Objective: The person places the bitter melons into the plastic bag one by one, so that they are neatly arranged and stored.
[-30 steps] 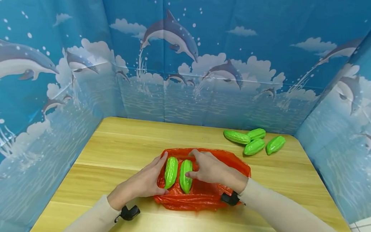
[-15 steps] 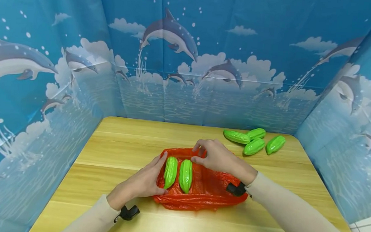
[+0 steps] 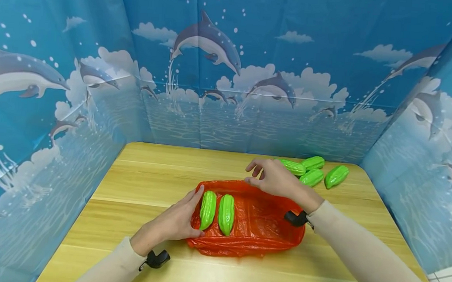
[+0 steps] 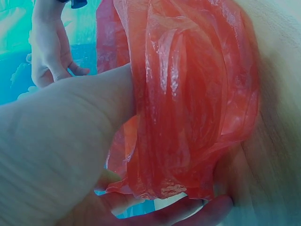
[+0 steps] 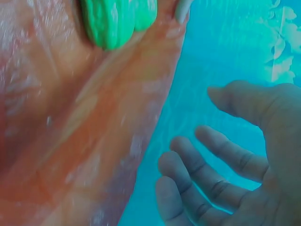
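Note:
An open red plastic bag lies on the table with its mouth spread upward. Two glossy green bitter melons rest side by side in its left part. My left hand holds the bag's left end; in the left wrist view the thumb goes behind the red film while the fingers lie outside it, partly hidden. Above the bag's far rim hovers my right hand, fingers loosely bent and apart, nothing in them. The right wrist view shows that hand beside the bag's edge.
Several more bitter melons lie at the table's back right, one a little apart, one partly covered by my right hand in the head view. A blue dolphin-print curtain stands behind the wooden table and along both sides.
My right hand has lifted from over the right-hand melon in the bag and moved right and away, past the far rim. The left hand and both melons have stayed in place.

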Available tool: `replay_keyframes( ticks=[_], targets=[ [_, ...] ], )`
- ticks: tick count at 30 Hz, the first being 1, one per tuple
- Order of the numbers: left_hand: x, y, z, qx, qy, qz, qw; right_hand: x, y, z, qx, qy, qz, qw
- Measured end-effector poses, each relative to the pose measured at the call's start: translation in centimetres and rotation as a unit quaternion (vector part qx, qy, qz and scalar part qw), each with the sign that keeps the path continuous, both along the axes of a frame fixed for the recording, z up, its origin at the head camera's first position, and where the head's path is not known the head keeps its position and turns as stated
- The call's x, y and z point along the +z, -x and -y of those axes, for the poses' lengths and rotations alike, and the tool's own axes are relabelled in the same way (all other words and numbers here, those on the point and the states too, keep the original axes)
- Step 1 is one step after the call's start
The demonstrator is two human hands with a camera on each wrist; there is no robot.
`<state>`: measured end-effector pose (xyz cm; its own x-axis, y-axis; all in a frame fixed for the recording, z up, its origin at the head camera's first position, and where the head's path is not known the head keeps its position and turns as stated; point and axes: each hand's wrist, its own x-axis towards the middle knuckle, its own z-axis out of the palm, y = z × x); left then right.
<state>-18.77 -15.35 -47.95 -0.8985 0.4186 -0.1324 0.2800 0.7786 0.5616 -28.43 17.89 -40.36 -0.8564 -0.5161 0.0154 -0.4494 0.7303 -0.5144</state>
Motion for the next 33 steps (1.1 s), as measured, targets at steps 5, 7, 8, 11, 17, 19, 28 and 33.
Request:
replay_keyframes(
  ticks=[5, 7, 8, 11, 17, 19, 28, 33],
  targets=[
    [-0.1, 0.1, 0.0, -0.003, 0.004, 0.000, 1.0000, -0.1, 1.0, -1.0, -0.006, -0.001, -0.018, 0.9998],
    [-0.1, 0.1, 0.0, -0.004, 0.004, 0.001, 1.0000, -0.1, 1.3, -1.4, -0.009, -0.004, -0.026, 0.9996],
    [-0.1, 0.1, 0.1, -0.004, 0.003, 0.001, 1.0000, -0.1, 1.5, -1.6, -0.011, -0.006, -0.028, 0.9995],
    [-0.2, 0.1, 0.1, -0.005, 0.003, 0.001, 1.0000, -0.2, 1.9, -2.1, -0.018, -0.004, -0.031, 0.9994],
    [-0.2, 0.1, 0.2, -0.004, 0.010, 0.003, 0.9999, -0.2, 2.4, -3.0, -0.030, 0.006, -0.026, 0.9992],
    [-0.3, 0.1, 0.2, -0.004, 0.011, 0.004, 0.9999, -0.3, 2.6, -3.2, -0.032, 0.006, -0.029, 0.9991],
    [-0.2, 0.1, 0.2, -0.005, 0.009, -0.002, 0.9999, -0.8, 3.8, -4.7, -0.048, 0.007, -0.036, 0.9981],
    [-0.3, 0.1, 0.3, -0.003, 0.016, -0.004, 0.9999, -1.1, 4.4, -5.7, -0.053, 0.009, -0.040, 0.9978]
  ],
)
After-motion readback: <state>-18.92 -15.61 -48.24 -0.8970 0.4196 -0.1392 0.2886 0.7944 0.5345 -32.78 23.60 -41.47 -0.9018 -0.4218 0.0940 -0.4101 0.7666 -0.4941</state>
